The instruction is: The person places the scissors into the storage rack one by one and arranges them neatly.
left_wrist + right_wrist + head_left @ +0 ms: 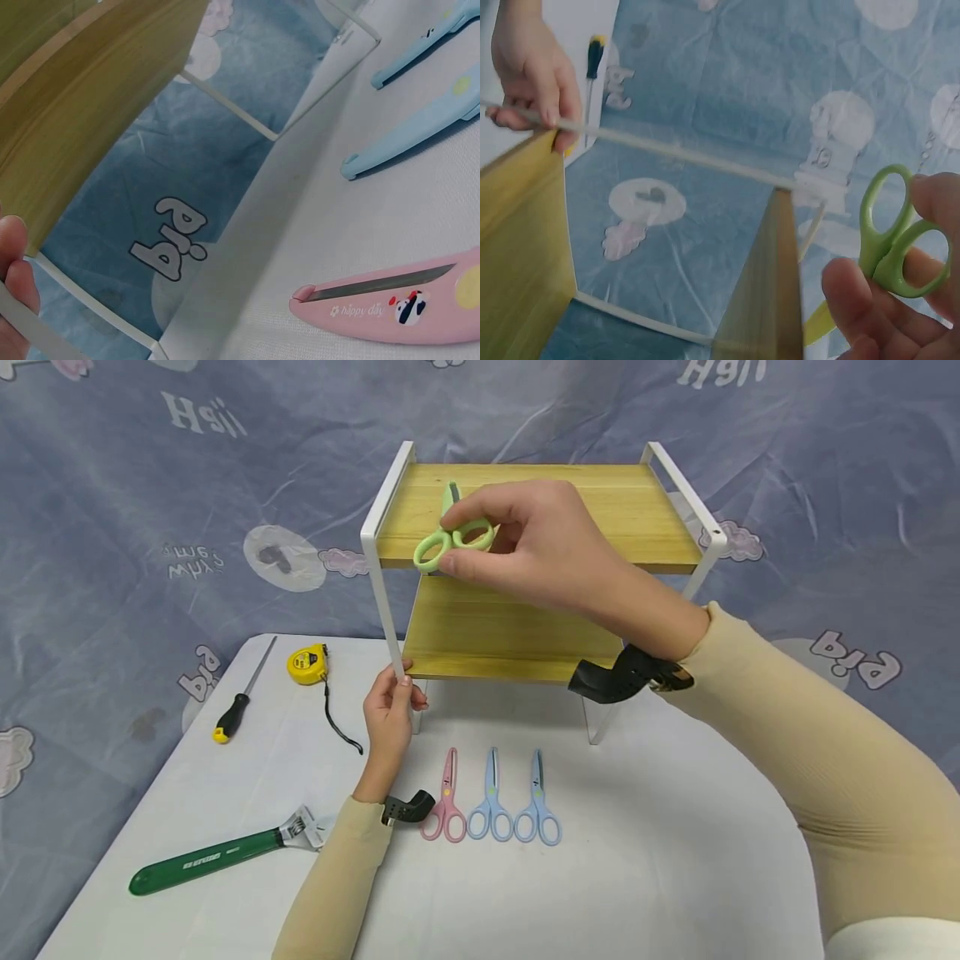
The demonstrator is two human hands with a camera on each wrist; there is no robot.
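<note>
Green scissors [447,537] were pinched in the right hand [536,543], at ten o'clock of the rack [495,618] in the head view; the left hand [390,706] gripped its white post [385,610] at eight. Pink scissors [447,793] lay at seven.

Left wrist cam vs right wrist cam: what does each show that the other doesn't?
Only left wrist: the pink scissors and two blue scissors.
Only right wrist: the green scissors, the right hand holding them, and the screwdriver.
Both: the left hand gripping the shelf, plus table and printed cloth.
</note>
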